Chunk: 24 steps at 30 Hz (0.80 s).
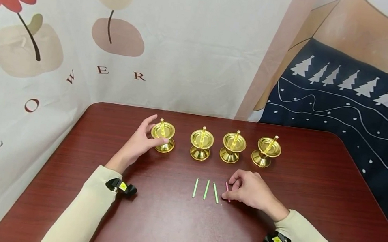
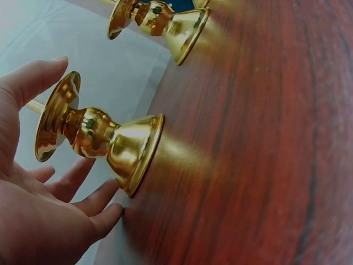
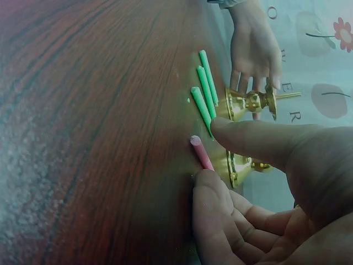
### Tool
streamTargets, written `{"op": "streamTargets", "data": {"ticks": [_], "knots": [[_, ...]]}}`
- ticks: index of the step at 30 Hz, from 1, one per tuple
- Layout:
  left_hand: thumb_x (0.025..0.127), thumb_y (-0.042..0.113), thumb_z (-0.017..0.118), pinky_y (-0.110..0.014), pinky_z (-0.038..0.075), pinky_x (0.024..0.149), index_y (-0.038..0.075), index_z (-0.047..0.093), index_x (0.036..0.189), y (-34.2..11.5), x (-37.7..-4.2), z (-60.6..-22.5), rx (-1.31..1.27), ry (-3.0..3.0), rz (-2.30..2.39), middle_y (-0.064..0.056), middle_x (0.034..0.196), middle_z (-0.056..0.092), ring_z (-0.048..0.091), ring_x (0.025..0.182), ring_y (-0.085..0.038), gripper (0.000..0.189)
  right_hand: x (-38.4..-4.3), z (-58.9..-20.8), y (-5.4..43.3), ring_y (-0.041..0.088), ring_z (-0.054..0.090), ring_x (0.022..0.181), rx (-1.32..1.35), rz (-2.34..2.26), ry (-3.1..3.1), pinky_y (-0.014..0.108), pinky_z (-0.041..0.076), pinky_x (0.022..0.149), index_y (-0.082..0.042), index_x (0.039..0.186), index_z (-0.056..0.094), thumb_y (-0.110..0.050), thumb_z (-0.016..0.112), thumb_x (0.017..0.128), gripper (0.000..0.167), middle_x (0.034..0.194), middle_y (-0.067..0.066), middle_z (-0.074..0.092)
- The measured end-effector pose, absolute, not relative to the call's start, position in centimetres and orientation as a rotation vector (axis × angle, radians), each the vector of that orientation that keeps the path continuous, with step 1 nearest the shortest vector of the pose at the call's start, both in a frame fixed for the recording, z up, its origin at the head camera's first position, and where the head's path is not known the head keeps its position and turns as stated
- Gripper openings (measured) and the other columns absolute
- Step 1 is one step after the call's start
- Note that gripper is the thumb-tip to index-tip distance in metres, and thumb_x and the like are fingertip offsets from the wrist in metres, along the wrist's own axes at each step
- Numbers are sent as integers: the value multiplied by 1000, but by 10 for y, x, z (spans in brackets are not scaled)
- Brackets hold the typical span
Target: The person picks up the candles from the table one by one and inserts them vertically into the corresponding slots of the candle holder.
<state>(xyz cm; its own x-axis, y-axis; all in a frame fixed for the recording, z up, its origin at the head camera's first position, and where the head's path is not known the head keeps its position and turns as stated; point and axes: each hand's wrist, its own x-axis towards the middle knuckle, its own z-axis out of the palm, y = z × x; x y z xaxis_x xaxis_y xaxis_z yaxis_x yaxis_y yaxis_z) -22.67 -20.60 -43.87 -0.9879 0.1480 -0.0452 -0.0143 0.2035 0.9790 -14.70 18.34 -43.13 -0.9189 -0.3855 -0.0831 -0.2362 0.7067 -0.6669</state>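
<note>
My left hand (image 1: 138,140) reaches around the leftmost gold candle holder (image 1: 165,147), which stands upright on the table. In the left wrist view its thumb spreads past the dish of the holder (image 2: 91,131), while the other fingers lie loosely behind the base. My right hand (image 1: 252,189) is low over the table, thumb and forefinger on either side of a thin pink candle (image 1: 227,187). Between those fingertips, in the right wrist view, the pink candle (image 3: 202,153) lies on the wood with a gap to the thumb. Three thin green candles (image 1: 206,190) lie just left of it.
Three more gold holders (image 1: 199,153) stand in a row to the right of the leftmost one, each with an upright tube in its dish. The dark red table (image 1: 165,223) ends at a back edge against a printed cloth (image 1: 192,76).
</note>
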Motion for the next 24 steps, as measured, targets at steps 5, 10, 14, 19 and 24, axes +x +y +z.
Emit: {"op": "streamTargets", "data": {"ticks": [5, 10, 14, 19, 24], "knots": [[97, 10, 84, -47, 39, 118, 10, 17, 176, -205, -227, -441, 148, 2360, 1877, -26, 159, 49, 52, 142, -35, 103, -146, -431, 181, 7, 60, 65, -504, -934, 2737, 31, 51, 68, -13, 92, 71, -24, 100, 76, 35, 68, -13, 63], [97, 9, 84, -48, 36, 120, 8, 21, 174, -204, -226, -441, 165, 2361, 1884, -24, 162, 47, 46, 146, -33, 100, -148, -440, 182, 3, 60, 64, -554, -901, 2774, 31, 52, 69, -16, 91, 71, -23, 100, 74, 33, 67, -16, 64], [96, 8, 85, -49, 30, 124, 7, 23, 174, -203, -226, -441, 180, 2377, 1879, -22, 165, 44, 41, 150, -32, 99, -149, -444, 183, 4, 62, 62, -581, -950, 2765, 31, 51, 65, -17, 88, 72, -20, 98, 73, 30, 67, -17, 65], [96, 8, 85, -49, 29, 125, 5, 25, 173, -201, -226, -441, 185, 2390, 1871, -22, 165, 43, 41, 150, -32, 98, -144, -433, 179, 6, 60, 60, -589, -978, 2759, 30, 49, 61, -12, 86, 72, -7, 88, 75, 21, 66, -13, 63], [97, 10, 85, -50, 30, 125, 7, 24, 173, -202, -226, -442, 185, 2387, 1866, -21, 165, 43, 41, 150, -33, 97, -145, -432, 179, 6, 56, 58, -627, -948, 2798, 31, 47, 58, -13, 85, 70, -4, 72, 71, 16, 65, -13, 60]]}}
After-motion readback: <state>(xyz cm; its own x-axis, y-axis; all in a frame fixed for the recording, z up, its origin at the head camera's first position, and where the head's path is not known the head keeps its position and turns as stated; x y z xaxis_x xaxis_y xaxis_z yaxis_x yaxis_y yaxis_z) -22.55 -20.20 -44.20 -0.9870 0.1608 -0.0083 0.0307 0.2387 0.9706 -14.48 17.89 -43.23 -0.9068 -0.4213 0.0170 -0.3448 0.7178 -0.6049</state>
